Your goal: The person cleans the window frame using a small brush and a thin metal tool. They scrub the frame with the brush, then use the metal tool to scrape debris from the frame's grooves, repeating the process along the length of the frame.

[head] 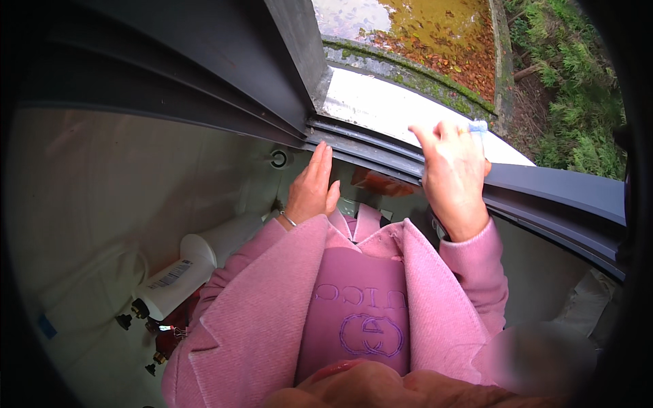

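Note:
My left hand (312,184) is nearly flat, its fingers straight and together and the thumb apart. Its fingertips reach the inner edge of the dark metal window track (370,150); whether they press on it cannot be told. Over the same track, further right, is my right hand (455,173), back upward and fingers bent towards the outer side. A small pale blue item (478,126) sticks out past its fingers, apparently held; most of it is hidden. Outside the track runs a bright white sill (375,99). A bracelet (287,218) circles my left wrist.
A dark window frame (219,66) rises at left; another dark frame section (556,191) extends right. Below left are a white cylinder (171,285) and brass-and-black fittings (140,308). An orange-red item (383,182) lies below the track. Outside are leaf-strewn water (438,46) and conifer branches (576,92).

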`<act>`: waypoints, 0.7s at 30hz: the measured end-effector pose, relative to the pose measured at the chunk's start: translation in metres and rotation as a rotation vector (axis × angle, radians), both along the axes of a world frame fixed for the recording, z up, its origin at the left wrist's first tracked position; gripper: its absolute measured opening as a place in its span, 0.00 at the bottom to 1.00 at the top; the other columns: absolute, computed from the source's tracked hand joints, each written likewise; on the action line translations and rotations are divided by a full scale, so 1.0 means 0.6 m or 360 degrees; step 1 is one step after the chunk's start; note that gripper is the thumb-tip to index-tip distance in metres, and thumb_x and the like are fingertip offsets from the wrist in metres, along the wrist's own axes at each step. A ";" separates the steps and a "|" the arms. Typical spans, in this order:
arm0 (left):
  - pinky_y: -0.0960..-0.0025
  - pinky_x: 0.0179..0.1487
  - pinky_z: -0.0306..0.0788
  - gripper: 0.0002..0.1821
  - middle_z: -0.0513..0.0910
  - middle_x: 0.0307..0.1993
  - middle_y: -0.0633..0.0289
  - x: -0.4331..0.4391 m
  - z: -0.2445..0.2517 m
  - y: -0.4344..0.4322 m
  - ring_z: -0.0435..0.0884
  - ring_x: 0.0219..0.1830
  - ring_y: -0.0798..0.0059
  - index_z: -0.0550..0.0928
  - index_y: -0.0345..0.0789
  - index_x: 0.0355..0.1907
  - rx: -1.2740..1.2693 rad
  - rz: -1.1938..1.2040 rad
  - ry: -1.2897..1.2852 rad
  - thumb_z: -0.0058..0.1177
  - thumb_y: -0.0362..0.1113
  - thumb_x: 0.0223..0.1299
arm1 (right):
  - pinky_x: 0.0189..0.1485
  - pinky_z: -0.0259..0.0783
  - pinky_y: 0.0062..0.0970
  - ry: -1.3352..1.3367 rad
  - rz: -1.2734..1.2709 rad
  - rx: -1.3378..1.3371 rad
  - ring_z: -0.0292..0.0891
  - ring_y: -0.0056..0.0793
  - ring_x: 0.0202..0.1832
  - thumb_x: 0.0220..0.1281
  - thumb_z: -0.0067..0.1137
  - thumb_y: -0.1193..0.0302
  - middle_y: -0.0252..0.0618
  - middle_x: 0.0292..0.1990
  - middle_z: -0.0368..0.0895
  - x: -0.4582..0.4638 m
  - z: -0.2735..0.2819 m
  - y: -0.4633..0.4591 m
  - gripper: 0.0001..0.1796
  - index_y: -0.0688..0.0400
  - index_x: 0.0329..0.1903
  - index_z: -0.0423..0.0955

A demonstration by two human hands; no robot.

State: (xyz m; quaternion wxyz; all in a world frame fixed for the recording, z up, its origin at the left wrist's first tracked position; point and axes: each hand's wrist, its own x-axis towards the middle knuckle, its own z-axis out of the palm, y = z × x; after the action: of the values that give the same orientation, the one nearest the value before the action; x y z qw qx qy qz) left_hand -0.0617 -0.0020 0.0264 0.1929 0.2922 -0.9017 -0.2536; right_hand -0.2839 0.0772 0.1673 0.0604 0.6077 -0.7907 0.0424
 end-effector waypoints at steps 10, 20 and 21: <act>0.59 0.58 0.77 0.38 0.65 0.70 0.41 0.001 -0.013 0.000 0.78 0.60 0.45 0.65 0.25 0.70 0.0042 0.0012 0.0037 0.60 0.30 0.55 | 0.41 0.67 0.36 0.0430 0.0147 0.0170 0.75 0.36 0.39 0.50 0.58 0.71 0.39 0.31 0.76 0.068 0.093 -0.021 0.08 0.56 0.36 0.77; 0.60 0.56 0.77 0.41 0.60 0.73 0.39 0.018 -0.014 -0.007 0.79 0.58 0.45 0.63 0.24 0.71 -0.0029 0.0043 -0.0005 0.60 0.31 0.53 | 0.42 0.69 0.35 -0.0174 -0.0008 0.0207 0.74 0.38 0.39 0.53 0.54 0.78 0.39 0.33 0.73 0.076 -0.007 0.102 0.23 0.55 0.54 0.79; 0.60 0.55 0.78 0.41 0.59 0.73 0.38 0.017 -0.013 -0.006 0.80 0.57 0.46 0.63 0.23 0.71 0.0002 0.0040 -0.0087 0.60 0.32 0.53 | 0.42 0.70 0.35 -0.0225 -0.0037 0.0182 0.74 0.39 0.39 0.53 0.54 0.79 0.40 0.34 0.73 0.072 -0.028 0.105 0.23 0.55 0.54 0.79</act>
State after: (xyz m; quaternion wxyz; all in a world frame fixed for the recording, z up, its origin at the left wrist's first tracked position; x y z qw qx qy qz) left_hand -0.0517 -0.0057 0.0186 0.1712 0.3104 -0.9027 -0.2437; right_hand -0.2407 0.1401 0.1505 -0.0298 0.5966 -0.8011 0.0391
